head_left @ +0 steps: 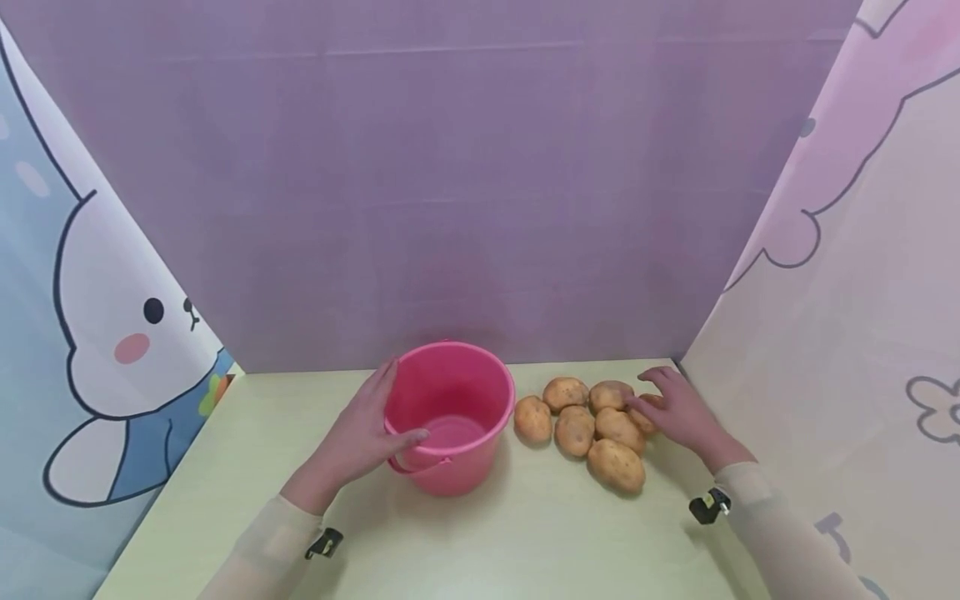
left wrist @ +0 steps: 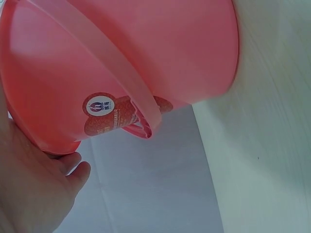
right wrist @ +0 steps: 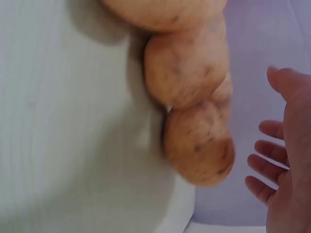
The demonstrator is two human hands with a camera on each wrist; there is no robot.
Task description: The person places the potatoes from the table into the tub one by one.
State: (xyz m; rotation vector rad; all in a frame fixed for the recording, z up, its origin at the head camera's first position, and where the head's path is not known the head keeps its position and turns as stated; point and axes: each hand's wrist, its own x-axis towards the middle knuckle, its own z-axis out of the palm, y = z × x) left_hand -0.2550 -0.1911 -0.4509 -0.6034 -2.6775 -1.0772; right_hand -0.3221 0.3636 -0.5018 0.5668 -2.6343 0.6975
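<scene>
A pink bucket [head_left: 450,475] stands upright on the table, its opening facing up and its handle hanging down at the front. My left hand [head_left: 360,433] holds its rim from the left, with the thumb reaching over the near edge; in the left wrist view fingertips [left wrist: 77,174] show beside the rim. Right of the bucket lies a group of several potatoes [head_left: 575,431]. Above the rightmost potato [head_left: 647,410] hovers my right hand [head_left: 678,408], fingers spread. The right wrist view has this hand [right wrist: 291,160] apart from the potatoes [right wrist: 199,145], holding nothing.
The pale table [head_left: 480,550] ends at a purple backdrop [head_left: 465,208]. Printed panels border both sides, a rabbit panel [head_left: 135,333] on the left and a flower panel [head_left: 847,400] close to my right arm. The nearest potato [head_left: 532,419] lies right next to the bucket.
</scene>
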